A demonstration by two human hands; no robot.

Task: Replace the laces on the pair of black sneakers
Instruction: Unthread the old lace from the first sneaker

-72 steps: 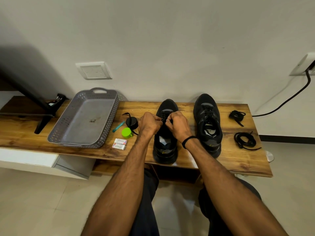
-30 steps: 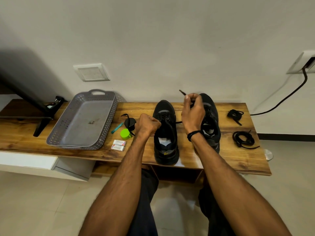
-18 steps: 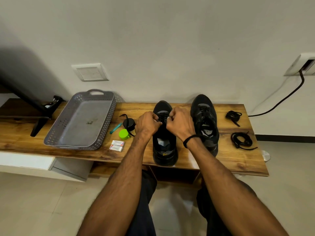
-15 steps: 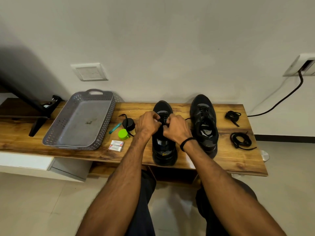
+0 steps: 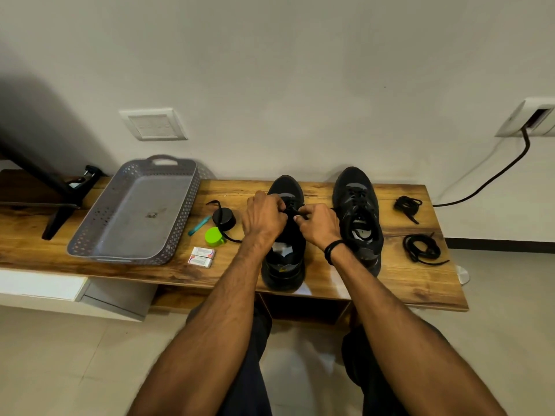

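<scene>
Threading a thin black lace (image 5: 292, 210) through the eyelets of the black mesh sneaker (image 5: 283, 259) at frame centre, toe to the wall on the brown wooden bench (image 5: 420, 283). Pinching the lace with the curled right hand (image 5: 318, 225) and, apparently, with the curled left hand (image 5: 262, 216) too. Probably mid-lacing; cannot tell the rows filled under the knuckles. Next: feed the tip into the following eyelet, then pull both ends even. Second black sneaker (image 5: 357, 214) just right; loose black lace coils (image 5: 420, 249) further right.
</scene>
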